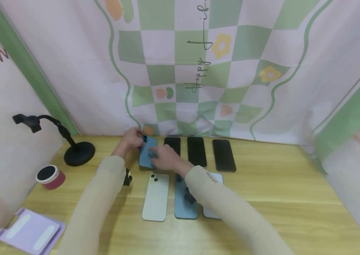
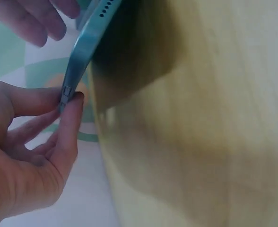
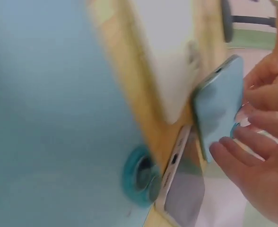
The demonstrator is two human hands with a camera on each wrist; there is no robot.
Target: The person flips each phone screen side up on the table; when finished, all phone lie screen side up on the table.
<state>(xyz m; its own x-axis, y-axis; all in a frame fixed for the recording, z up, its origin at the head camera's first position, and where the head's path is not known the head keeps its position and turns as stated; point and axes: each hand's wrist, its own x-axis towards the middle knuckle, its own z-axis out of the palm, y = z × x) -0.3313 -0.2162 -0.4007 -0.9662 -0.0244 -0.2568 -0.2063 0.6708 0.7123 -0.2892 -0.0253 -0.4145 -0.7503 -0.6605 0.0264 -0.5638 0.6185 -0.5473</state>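
Note:
My left hand (image 1: pixel 132 139) pinches the edge of a blue phone (image 1: pixel 148 157) between thumb and fingers, at the back left of the table. The left wrist view has this phone tilted up off the wood, its side button by the fingertips. My right hand (image 1: pixel 168 157) is at the phone's right side; in the right wrist view its fingers are extended and spread near the back, contact unclear. A white phone (image 1: pixel 155 200), another blue phone (image 1: pixel 186 211) and a pale phone (image 1: pixel 210 212) lie back-up in front, the last two partly hidden by my right arm.
Three dark-screened phones lie along the back: one (image 1: pixel 171 141) partly behind my right hand, a middle one (image 1: pixel 196 152) and a right one (image 1: pixel 224 156). At left are a black gooseneck stand (image 1: pixel 79 154), a red-and-white round container (image 1: pixel 52 179) and a purple holder (image 1: pixel 31 232). A curtain (image 1: pixel 218 106) hangs behind.

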